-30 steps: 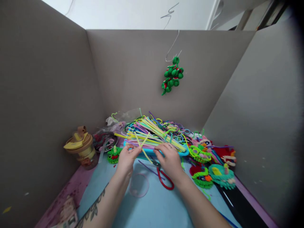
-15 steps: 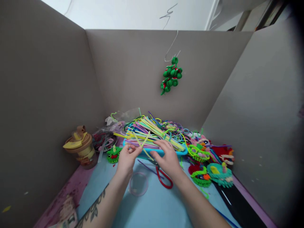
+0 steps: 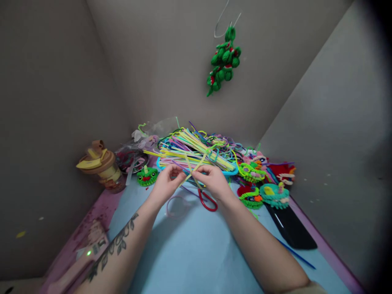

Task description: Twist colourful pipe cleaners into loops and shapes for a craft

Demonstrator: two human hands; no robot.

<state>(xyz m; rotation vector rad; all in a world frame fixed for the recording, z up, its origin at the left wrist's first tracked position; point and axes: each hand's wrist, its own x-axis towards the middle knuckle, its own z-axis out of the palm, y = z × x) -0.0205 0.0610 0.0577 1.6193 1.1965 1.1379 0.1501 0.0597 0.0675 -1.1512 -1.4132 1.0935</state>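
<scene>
Two pale yellow pipe cleaners (image 3: 189, 161) cross in an X between my hands, above the blue work surface. My left hand (image 3: 169, 179) pinches them on the left of the crossing. On the other side, my right hand (image 3: 213, 179) has its thumb and forefinger closed on them close to the crossing. Just behind my hands, a blue tray (image 3: 229, 172) is heaped with a bundle of pipe cleaners (image 3: 199, 149) in yellow, pink and white. Below my right hand lie scissors with red handles (image 3: 208, 206), their blades hidden. A translucent pinkish ring (image 3: 177, 207) rests below my left hand.
A green fuzzy figure (image 3: 147, 176) and a tan lidded cup (image 3: 104, 169) stand left. Several fuzzy pieces, including a teal one (image 3: 275, 196), lie right, near a black flat object (image 3: 290, 226). A glue gun (image 3: 88, 253) sits front left. Grey panels (image 3: 171, 73) enclose the table.
My right hand, earlier spread with its fingers apart, has closed on the pipe cleaners at their crossing. My left hand keeps its pinch. The view has tilted down.
</scene>
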